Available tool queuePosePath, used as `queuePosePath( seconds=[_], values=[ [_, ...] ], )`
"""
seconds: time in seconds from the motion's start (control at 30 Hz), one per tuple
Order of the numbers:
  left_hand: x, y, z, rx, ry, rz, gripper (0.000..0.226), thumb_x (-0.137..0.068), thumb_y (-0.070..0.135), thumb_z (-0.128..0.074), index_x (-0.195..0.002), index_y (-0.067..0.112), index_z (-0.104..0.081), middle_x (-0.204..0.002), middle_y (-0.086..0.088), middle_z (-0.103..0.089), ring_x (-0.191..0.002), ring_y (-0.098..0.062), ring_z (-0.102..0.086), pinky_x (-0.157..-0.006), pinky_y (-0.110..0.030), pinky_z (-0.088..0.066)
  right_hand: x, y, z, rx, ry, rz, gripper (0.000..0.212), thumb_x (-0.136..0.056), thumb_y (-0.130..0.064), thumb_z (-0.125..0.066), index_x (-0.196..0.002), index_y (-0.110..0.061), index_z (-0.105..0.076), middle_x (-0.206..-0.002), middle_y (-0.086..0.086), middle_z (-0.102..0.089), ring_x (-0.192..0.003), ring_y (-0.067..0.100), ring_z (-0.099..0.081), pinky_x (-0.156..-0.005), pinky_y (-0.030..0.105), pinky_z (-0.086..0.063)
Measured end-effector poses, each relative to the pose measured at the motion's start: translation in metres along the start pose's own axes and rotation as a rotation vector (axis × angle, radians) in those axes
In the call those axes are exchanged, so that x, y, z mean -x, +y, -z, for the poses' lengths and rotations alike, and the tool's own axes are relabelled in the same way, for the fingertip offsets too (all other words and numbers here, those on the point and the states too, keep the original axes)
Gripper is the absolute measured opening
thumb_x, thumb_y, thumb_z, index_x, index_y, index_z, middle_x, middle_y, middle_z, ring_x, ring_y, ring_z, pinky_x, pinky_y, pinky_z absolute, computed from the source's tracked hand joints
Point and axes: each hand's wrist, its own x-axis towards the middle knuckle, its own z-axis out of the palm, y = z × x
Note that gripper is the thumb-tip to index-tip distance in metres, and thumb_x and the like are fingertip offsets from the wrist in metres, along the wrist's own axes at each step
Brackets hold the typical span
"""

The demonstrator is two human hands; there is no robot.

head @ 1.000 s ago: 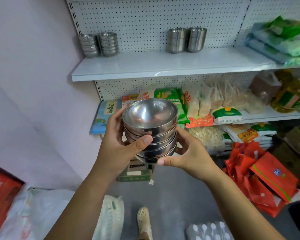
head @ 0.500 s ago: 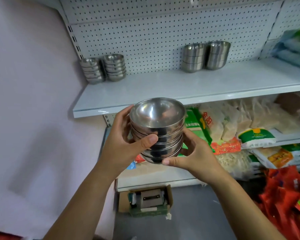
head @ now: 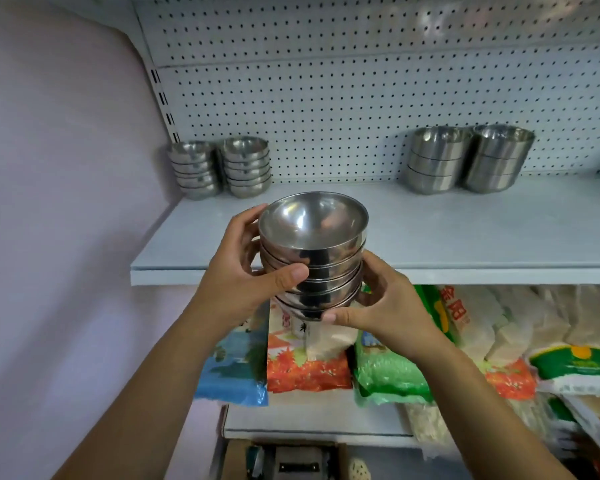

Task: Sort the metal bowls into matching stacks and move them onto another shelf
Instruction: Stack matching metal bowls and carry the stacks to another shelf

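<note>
both hands close on a stack of metal bowls (head: 312,258) held in the air just before the white shelf's (head: 465,237) front edge: left hand (head: 243,282) wrapping its side, right hand (head: 385,306) cupping its base. four bowl stacks stand along the shelf's back edge.

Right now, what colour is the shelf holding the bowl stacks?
White, or very pale grey, shelf, plain with no pattern; seen in the head view.
</note>
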Motion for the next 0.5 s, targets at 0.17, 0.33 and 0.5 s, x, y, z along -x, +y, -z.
queuePosePath(
  seconds=[0.17,0.33,0.5],
  values=[
    [-0.073,-0.03,-0.01,-0.008,0.078,0.033,0.11,-0.049,0.051,-0.097,-0.144,0.037,-0.044,-0.139,0.013,-0.061,-0.132,-0.008,-0.055,-0.102,-0.03,-0.05,-0.09,0.033,0.031,-0.004,-0.06,0.006,0.083,-0.06,-0.007,-0.097,-0.134,-0.017,-0.06,-0.125,0.0,-0.072,-0.123,0.016,-0.065,-0.107,0.037,-0.053],
    [-0.124,-0.072,-0.019,-0.004,0.147,0.028,0.089,-0.058,0.039,-0.094,-0.137,0.037,-0.052,-0.137,0.011,-0.062,-0.13,-0.008,-0.057,-0.097,-0.022,-0.053,-0.154,0.073,0.052,0.028,-0.131,-0.038,0.087,-0.061,-0.016,-0.1,-0.137,-0.023,-0.057,-0.129,-0.003,-0.069,-0.125,0.015,-0.063,-0.109,0.044,-0.051],
    [-0.151,-0.1,-0.023,0.026,0.197,0.027,0.088,-0.06,0.034,-0.093,-0.138,0.034,-0.053,-0.138,0.011,-0.061,-0.13,-0.008,-0.056,-0.093,-0.018,-0.052,-0.199,0.098,0.061,0.05,-0.221,-0.061,0.083,-0.066,-0.008,-0.097,-0.136,-0.024,-0.056,-0.13,-0.003,-0.068,-0.123,0.013,-0.064,-0.107,0.039,-0.053]
  ],
)
